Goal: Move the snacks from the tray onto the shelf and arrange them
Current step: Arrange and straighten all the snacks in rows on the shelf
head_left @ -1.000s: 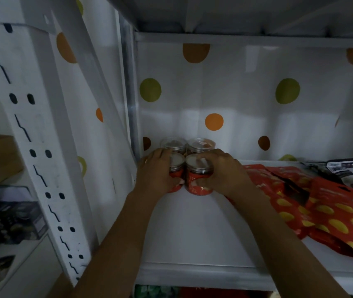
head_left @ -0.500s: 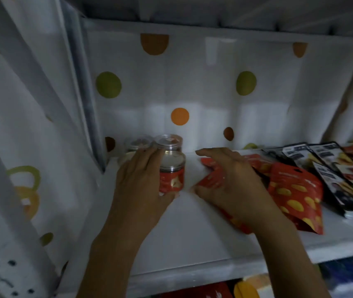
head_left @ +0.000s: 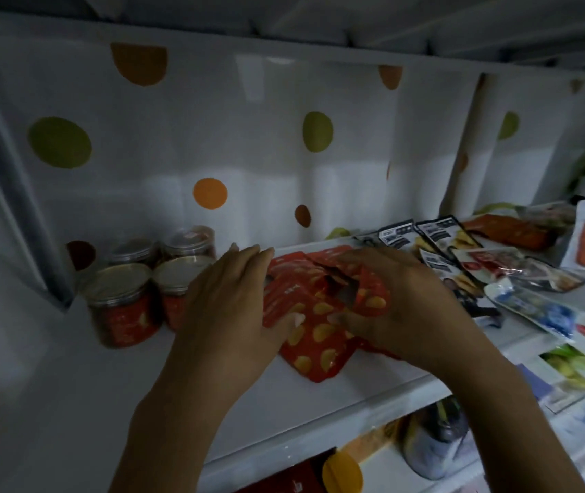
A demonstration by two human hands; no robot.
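**Both hands on the red pouches, mid-shelf**

The white shelf (head_left: 70, 386) spans the frame, backed by a dotted white sheet (head_left: 248, 137). At centre lies a loose pile of red pouches with yellow spots (head_left: 319, 336). The left hand (head_left: 227, 314) rests flat on the pile's left edge, fingers together and extended. The right hand (head_left: 401, 307) curls over its right side, fingers bent onto a pouch. At left-centre stand four clear-lidded jars (head_left: 124, 307) in a tight square. Dark and pale packets (head_left: 437, 243) lie at right.

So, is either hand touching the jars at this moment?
No. Both the left hand and right hand rest on the red pouches, while the jars stand untouched at the left.
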